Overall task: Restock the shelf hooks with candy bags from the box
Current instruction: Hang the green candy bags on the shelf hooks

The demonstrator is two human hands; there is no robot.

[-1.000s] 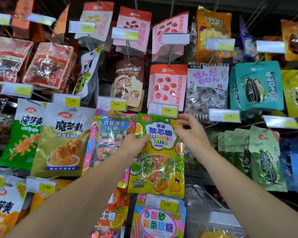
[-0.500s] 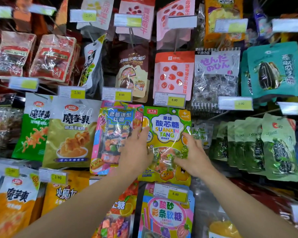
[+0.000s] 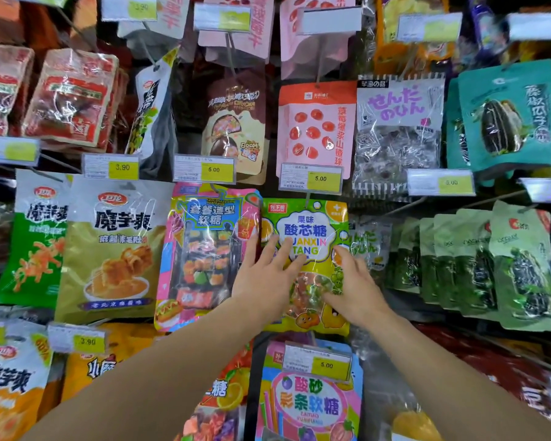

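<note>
A green and yellow candy bag [image 3: 306, 218] with fruit cartoons hangs from a shelf hook under a 5.00 price tag [image 3: 310, 179]. My left hand [image 3: 264, 275] lies flat on the bag's left half with straight fingers pointing up over the printed label. My right hand [image 3: 352, 286] presses the bag's right side lower down, fingers spread on its clear window. Neither hand grips anything. The box is not in view.
A pink and blue candy bag [image 3: 204, 249] hangs just left of it, and green seed bags [image 3: 490, 265] hang to the right. Another pink candy bag [image 3: 309, 399] hangs below. Hooks with price tags and snack bags fill the wall above.
Both hands slid down from the bag's top edge onto its face; the left hand then moved back up over the label. The view has shifted closer and lower on the shelf.
</note>
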